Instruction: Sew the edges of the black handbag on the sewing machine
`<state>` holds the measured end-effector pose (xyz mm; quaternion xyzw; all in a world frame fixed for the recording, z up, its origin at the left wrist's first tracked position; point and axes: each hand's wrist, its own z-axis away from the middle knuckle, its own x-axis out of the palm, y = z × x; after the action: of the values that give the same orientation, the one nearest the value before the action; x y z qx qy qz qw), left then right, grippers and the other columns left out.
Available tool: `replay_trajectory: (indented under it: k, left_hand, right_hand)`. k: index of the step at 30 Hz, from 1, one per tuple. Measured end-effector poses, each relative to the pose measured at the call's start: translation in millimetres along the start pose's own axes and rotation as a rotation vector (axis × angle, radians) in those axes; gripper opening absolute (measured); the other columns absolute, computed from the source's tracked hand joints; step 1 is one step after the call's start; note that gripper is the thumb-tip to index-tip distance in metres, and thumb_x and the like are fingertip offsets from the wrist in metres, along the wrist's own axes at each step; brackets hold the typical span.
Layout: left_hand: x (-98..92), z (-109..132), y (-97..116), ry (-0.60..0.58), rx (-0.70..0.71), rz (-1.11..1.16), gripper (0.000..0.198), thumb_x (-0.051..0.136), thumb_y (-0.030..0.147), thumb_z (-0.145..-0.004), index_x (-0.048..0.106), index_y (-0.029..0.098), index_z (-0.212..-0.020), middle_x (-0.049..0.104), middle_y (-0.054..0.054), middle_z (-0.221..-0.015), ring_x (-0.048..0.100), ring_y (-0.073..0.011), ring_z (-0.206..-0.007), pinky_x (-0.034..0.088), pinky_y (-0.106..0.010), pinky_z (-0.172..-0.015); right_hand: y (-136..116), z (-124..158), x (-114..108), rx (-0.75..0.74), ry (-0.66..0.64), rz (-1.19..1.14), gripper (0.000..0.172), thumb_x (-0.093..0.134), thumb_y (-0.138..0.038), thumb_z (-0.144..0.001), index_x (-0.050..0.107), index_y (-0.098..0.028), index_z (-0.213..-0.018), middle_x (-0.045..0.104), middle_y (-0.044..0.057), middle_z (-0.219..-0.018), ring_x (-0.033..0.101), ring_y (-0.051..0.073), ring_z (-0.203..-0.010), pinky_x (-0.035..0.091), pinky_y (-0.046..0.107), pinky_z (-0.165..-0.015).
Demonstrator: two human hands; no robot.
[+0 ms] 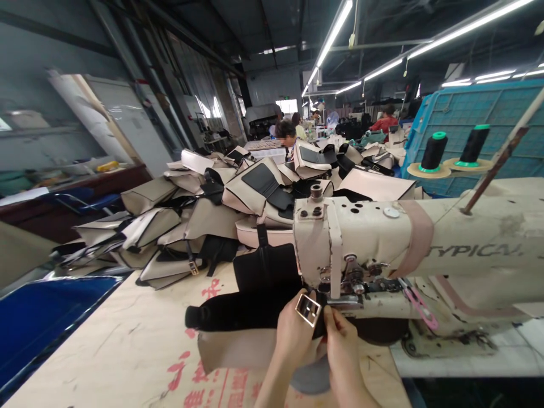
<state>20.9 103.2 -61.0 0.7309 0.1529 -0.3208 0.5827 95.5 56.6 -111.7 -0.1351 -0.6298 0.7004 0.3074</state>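
Both hands are pinching a black strap [250, 311] just under the sewing machine [382, 243] head, the left hand [293, 334] gripping its metal buckle [309, 309], the right hand [344, 345] risking the needle if fingers are creeping closer.

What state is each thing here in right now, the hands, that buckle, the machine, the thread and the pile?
Left hand: pinching the buckle.
Right hand: gripping the black strap.
Metal buckle: held up, on the strap.
Sewing machine: strap at its needle area.
Thread cones: upright on stand.
Bag pieces: heaped on table.
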Motion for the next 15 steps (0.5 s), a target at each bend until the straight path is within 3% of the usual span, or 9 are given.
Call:
replay_trajectory:
  k: [5, 9, 15]
  left_hand:
    - [9.1, -5, -15, -0.021, -0.176, 0.132, 0.036, 0.04, 0.042, -0.082, 0.058, 0.014, -0.07, 0.064, -0.004, -0.072, 0.058, -0.0176, -0.069, 0.038, -0.023, -0.057]
    - [10.4, -5, -18, -0.019, -0.194, 0.127, 0.038, 0.041, 0.043, -0.081, 0.058, 0.013, -0.066, 0.064, -0.004, -0.069, 0.057, -0.0174, -0.068, 0.036, -0.022, -0.054]
    - [6.1, -6, -10, 0.007, -0.181, 0.015, 0.035, 0.042, 0.04, -0.082, 0.063, 0.014, -0.073, 0.065, -0.006, -0.076, 0.059, -0.0185, -0.073, 0.036, -0.022, -0.056]
  right_hand:
    - [1, 1, -3, 0.016, -0.014, 0.047, 0.051, 0.05, -0.06, -0.073, 0.067, -0.013, -0.077, 0.058, 0.002, -0.052, 0.049, 0.014, -0.049, 0.036, 0.02, -0.044]
    - [0, 2, -4, -0.003, -0.018, 0.024, 0.047, 0.053, -0.058, -0.073, 0.067, -0.013, -0.077, 0.056, 0.001, -0.051, 0.047, 0.013, -0.048, 0.035, 0.02, -0.044]
    - [4, -1, -3, 0.146, -0.064, -0.079, 0.043, 0.057, -0.057, -0.069, 0.065, -0.014, -0.074, 0.051, -0.001, -0.048, 0.042, 0.012, -0.043, 0.033, 0.02, -0.04]
